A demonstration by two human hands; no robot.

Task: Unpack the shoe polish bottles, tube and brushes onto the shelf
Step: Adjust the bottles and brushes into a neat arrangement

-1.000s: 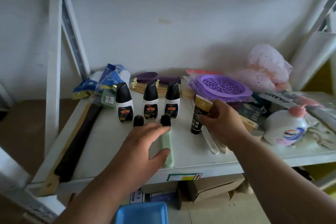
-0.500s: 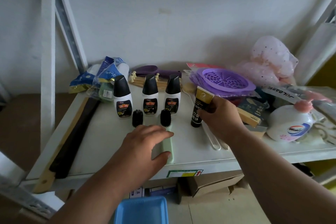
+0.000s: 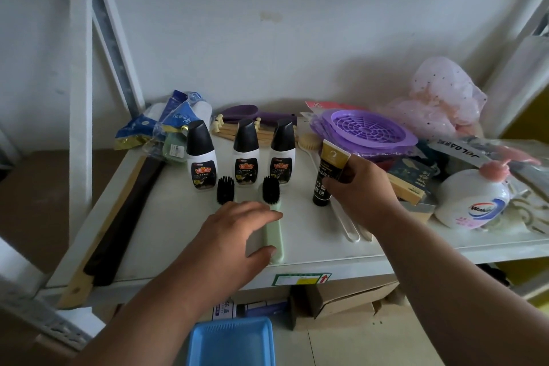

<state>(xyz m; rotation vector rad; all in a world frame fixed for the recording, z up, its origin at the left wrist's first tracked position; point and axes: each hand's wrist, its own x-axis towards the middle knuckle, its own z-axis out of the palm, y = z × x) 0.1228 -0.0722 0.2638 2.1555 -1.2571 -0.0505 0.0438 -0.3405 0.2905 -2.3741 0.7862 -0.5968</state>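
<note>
Head view: three polish bottles [image 3: 243, 153] stand upright in a row mid-shelf [image 3: 312, 235]. Two brushes lie just in front, black bristles toward the bottles; the right brush [image 3: 271, 211] has a pale green handle, the left brush [image 3: 225, 189] is mostly hidden. L hand [image 3: 237, 235] lies over both handles, fingers relaxed, not gripping. R hand [image 3: 361, 187] grips the black-and-gold tube [image 3: 325, 175], upright, cap down on the shelf, right of the bottles.

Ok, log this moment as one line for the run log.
three bottles upright on shelf | right hand holds tube upright | left hand rests on brushes
</note>
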